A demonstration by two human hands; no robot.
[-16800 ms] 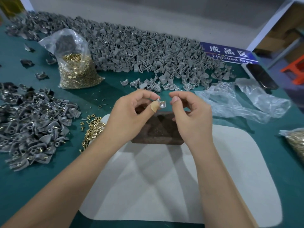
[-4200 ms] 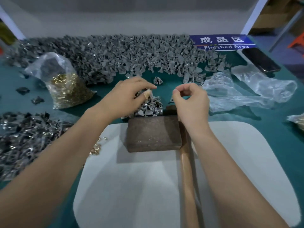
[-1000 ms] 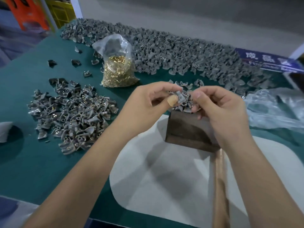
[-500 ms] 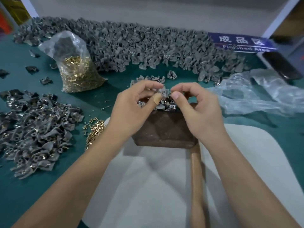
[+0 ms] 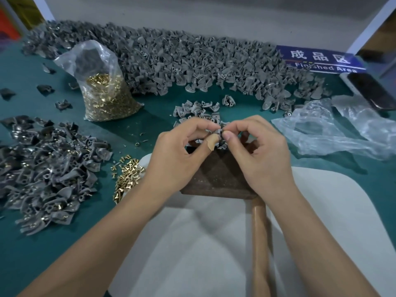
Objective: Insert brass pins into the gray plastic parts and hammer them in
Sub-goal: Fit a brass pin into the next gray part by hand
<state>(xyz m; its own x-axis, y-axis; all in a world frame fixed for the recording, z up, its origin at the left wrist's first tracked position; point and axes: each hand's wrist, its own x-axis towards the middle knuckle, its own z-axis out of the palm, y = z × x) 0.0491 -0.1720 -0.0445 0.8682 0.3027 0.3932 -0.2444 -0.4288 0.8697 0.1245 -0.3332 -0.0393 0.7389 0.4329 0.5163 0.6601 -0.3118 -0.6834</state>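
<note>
We see one gray plastic part [image 5: 219, 133] pinched between both hands, above the far edge of the dark block [image 5: 216, 179]. Left hand [image 5: 180, 155] grips it with a bandaged thumb and curled fingers; right hand [image 5: 260, 154] pinches at it from the other side with thumb and forefinger. Whether a brass pin sits between the right fingertips, we cannot tell. Just behind the hands lies a small cluster of gray parts [image 5: 199, 109] on the green table [image 5: 42, 249]. The block rests on the far edge of a white pad [image 5: 203, 254]; a wooden hammer handle [image 5: 260, 243] runs toward us along the pad, under the right forearm. Loose brass pins [image 5: 126, 179] lie just left of the pad's corner, beside a left-hand pile of parts [image 5: 49, 170]. Further out: bag of pins [image 5: 105, 93], long back heap of parts [image 5: 182, 61], crumpled plastic bags [image 5: 342, 129] right, blue sign [image 5: 319, 60], phone [image 5: 370, 90] near the right edge.
</note>
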